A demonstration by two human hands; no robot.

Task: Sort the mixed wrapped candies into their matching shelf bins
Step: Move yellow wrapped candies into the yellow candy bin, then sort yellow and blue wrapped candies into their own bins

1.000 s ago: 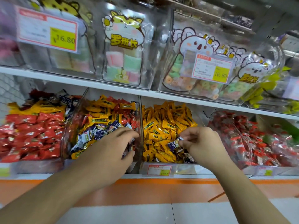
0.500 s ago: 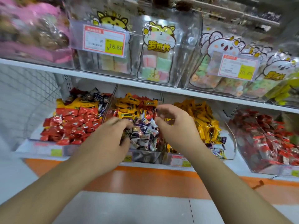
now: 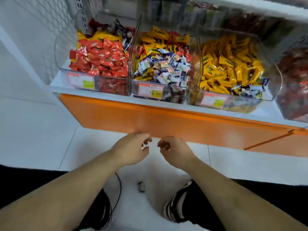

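Note:
Three clear bins stand side by side on the low shelf. The left bin (image 3: 80,80) holds mostly red wrapped candies (image 3: 101,59). In the middle bin (image 3: 150,90), white-and-purple candies (image 3: 166,69) lie in front of yellow and red ones. The right bin (image 3: 215,100) is full of yellow candies (image 3: 230,64), with a few white-and-purple ones (image 3: 250,91) at its front. My left hand (image 3: 131,149) and my right hand (image 3: 173,150) hang close together below the shelf, over the floor. Their fingers are loosely curled and I see nothing in them.
An orange panel (image 3: 166,120) runs under the shelf edge. A further bin of red candies (image 3: 295,80) stands at the far right. A wire mesh wall (image 3: 41,30) closes the left side. My shoes (image 3: 180,202) and a small dark object (image 3: 141,186) are on the white floor.
Both hands have come out of the bins and dropped below the shelf. The white-and-purple candy my right hand pinched a second ago is gone from it. The view has tilted downward.

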